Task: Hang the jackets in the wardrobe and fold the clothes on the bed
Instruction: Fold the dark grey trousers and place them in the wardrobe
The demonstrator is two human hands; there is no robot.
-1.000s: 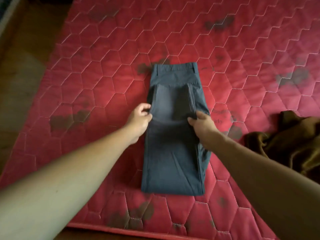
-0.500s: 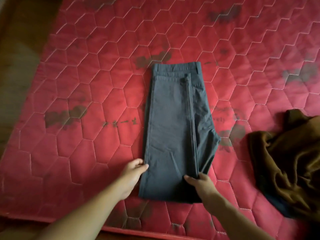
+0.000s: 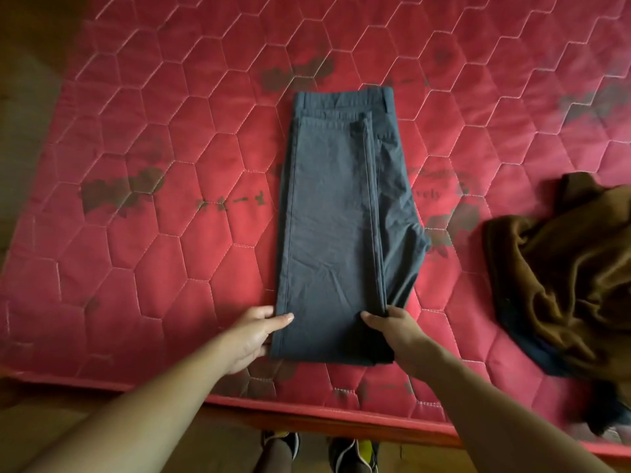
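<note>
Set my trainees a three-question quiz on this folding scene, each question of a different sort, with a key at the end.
1. Multiple choice: what do the grey trousers lie on? A a red quilted mattress; B a wooden floor; C a chair.
2. True or false: the brown garment lies to the left of the trousers.
3. Fill in: the left hand and the right hand grip the trousers at the end ___ to the person.

Key
1. A.
2. False: it lies crumpled to their right, apart from them.
3. nearest.
</note>
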